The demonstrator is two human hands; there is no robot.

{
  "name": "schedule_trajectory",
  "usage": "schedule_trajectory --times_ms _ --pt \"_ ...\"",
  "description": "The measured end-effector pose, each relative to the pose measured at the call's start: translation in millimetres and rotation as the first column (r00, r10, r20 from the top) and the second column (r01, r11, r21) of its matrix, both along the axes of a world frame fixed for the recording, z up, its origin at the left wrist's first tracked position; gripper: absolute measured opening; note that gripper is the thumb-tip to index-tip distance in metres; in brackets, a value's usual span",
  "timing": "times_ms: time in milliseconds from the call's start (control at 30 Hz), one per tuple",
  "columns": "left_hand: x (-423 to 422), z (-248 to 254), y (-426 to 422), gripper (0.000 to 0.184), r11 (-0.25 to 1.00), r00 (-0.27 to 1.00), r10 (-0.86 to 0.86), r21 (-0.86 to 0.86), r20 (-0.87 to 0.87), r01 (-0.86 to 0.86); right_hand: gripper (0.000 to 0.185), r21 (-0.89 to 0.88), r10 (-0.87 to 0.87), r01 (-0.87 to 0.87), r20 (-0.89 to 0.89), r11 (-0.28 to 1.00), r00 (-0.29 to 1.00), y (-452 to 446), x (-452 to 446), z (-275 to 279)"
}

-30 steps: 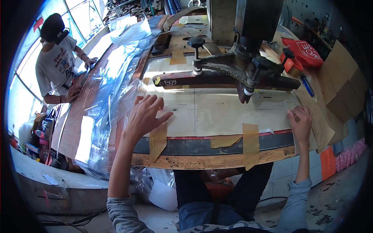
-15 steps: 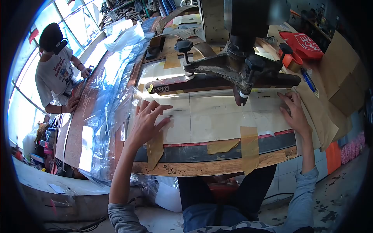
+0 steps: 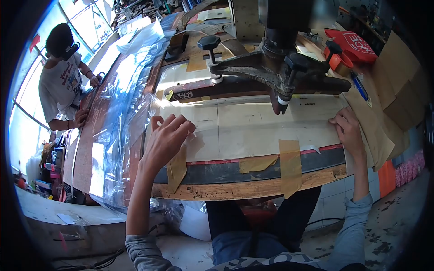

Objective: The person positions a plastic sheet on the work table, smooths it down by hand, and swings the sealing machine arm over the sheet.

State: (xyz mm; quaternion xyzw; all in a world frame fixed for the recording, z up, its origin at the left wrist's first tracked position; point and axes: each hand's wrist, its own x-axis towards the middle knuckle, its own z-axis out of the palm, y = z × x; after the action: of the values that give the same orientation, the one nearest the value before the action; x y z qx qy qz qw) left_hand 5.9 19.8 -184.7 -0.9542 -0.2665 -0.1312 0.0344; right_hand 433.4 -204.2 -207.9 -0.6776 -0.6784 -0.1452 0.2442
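My left hand (image 3: 166, 137) is over the left part of a pale flat panel (image 3: 253, 128), its fingers curled in. Whether something thin lies between its fingertips is hidden. At the panel's right edge my right hand (image 3: 350, 131) has its thumb and fingers drawn together; what they pinch, if anything, I cannot make out. The panel has a thin dark line across it and tan tape strips (image 3: 290, 167) at its near edge. Above its far side hangs a long dark bar (image 3: 253, 90) on a metal bracket (image 3: 253, 65) with black knobs.
Crumpled clear plastic film (image 3: 115, 135) covers a brown board (image 3: 83, 158) on the left, where another person (image 3: 61, 86) works with both hands. A red bag (image 3: 351, 46), an orange tape roll (image 3: 340, 62), a blue cutter (image 3: 359, 86) and cardboard (image 3: 407, 81) are on the right.
My left hand's fingers have gone from spread to curled. My right hand's thumb and fingers have drawn together. The view has shifted slightly. The other person stays in place.
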Motion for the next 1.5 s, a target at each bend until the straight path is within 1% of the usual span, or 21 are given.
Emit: schedule_trajectory --times_ms 133,233,300,400,467,500,600,633,733,767,867,933,1033,1067,1100,1133,1200,1333,1367,1400,1500 --pt "-1.4 1.6 -12.8 0.046 0.993 0.993 -0.028 0.112 -0.116 0.041 0.011 -0.014 0.041 -0.04 0.086 0.999 0.995 -2.3 -5.4 6.0" --pt "-7.3 -3.4 -7.9 0.059 0.99 0.989 -0.057 0.117 -0.136 0.074 0.012 -0.045 0.069 -0.063 0.144 0.997 0.987 -6.4 -6.8 10.0" --pt "-8.8 -2.3 -9.5 0.059 0.989 0.985 -0.051 0.132 -0.167 0.074 0.017 -0.092 0.067 -0.053 0.148 0.994 0.987 -11.3 -7.0 12.2" --pt "-7.8 5.3 -17.0 0.057 0.98 0.975 -0.035 0.183 -0.221 0.077 0.027 -0.182 0.044 -0.028 0.079 0.983 0.996 -27.2 -9.7 17.0" --pt "-9.2 9.0 -22.2 0.055 0.97 0.975 -0.029 0.23 -0.221 0.081 0.032 -0.216 -0.034 0.038 0.02 0.976 0.999 -40.2 -18.3 17.7" --pt "-11.1 11.3 -23.6 0.052 0.968 0.965 -0.023 0.235 -0.261 0.086 0.034 -0.232 -0.074 0.07 -0.008 0.97 0.997 -44.8 -21.7 17.9" --pt "-16.5 13.1 -34.9 0.054 0.983 0.982 -0.025 0.174 -0.188 0.058 0.037 -0.226 -0.065 0.073 0.046 0.971 0.997 -54.3 -24.0 16.8" --pt "-21.8 12.7 -37.8 0.061 0.992 0.966 0.031 0.128 -0.258 0.003 0.043 -0.26 -0.096 0.102 0.034 0.96 0.995 -57.8 -24.9 13.8" --pt "-28.8 13.2 -51.6 0.066 0.998 0.973 0.051 0.049 -0.227 -0.041 0.05 -0.227 -0.126 0.164 0.173 0.96 0.977 -62.9 -31.7 6.6" --pt "-28.0 18.2 -57.3 0.073 0.993 0.95 0.102 -0.022 -0.295 -0.113 0.052 -0.245 -0.147 0.187 0.172 0.951 0.974 -63.7 -35.8 6.4" --pt "-30.7 7.0 -55.5 0.073 0.989 0.951 0.148 0.044 -0.272 -0.142 0.056 -0.286 -0.186 0.231 0.176 0.93 0.967 -61.3 -43.9 7.5" --pt "-28.3 4.7 -47.3 0.071 0.989 0.957 0.149 0.019 -0.25 -0.149 0.056 -0.287 -0.196 0.243 0.184 0.927 0.963 -53.8 -44.1 8.9" --pt "-19.7 9.6 -27.5 0.066 0.986 0.962 0.15 -0.039 -0.23 -0.163 0.055 -0.231 -0.209 0.236 0.137 0.944 0.968 -36.0 -30.4 4.0" --pt "-17.9 9.3 -21.8 0.065 0.983 0.962 0.151 -0.066 -0.226 -0.169 0.053 -0.261 -0.223 0.252 0.137 0.932 0.965 -30.0 -29.6 6.1" --pt "-16.5 7.3 -16.5 0.06 0.99 0.973 0.136 -0.02 -0.187 -0.142 0.051 -0.289 -0.236 0.268 0.139 0.919 0.962 -23.7 -28.5 9.2" --pt "-15.1 8.4 -13.8 0.059 0.985 0.968 0.166 -0.024 -0.19 -0.173 0.049 -0.319 -0.251 0.284 0.141 0.904 0.958 -17.9 -27.7 11.2" --pt "-6.9 11.6 -11.2 0.056 0.973 0.956 0.218 -0.035 -0.198 -0.23 0.047 -0.297 -0.26 0.293 0.146 0.909 0.954 -8.5 -23.4 7.3" --pt "-9.3 1.3 5.8 0.053 0.988 0.98 0.152 0.016 -0.132 -0.151 0.045 -0.255 -0.289 0.324 0.165 0.911 0.943 4.7 -19.0 1.8" --pt "-8.5 2.1 10.9 0.05 0.988 0.979 0.15 -0.006 -0.14 -0.152 0.045 -0.212 -0.286 0.323 0.189 0.922 0.94 8.7 -15.0 -0.3" --pt "-8.3 0.0 18.6 0.047 0.991 0.986 0.126 0.058 -0.11 -0.12 0.046 -0.169 -0.286 0.323 0.209 0.931 0.935 13.6 -10.5 -4.1" --pt "-11.0 -2.5 36.1 0.042 0.991 0.989 0.084 0.118 -0.12 -0.07 0.045 -0.104 -0.31 0.341 0.236 0.934 0.921 19.1 -10.7 -11.5"
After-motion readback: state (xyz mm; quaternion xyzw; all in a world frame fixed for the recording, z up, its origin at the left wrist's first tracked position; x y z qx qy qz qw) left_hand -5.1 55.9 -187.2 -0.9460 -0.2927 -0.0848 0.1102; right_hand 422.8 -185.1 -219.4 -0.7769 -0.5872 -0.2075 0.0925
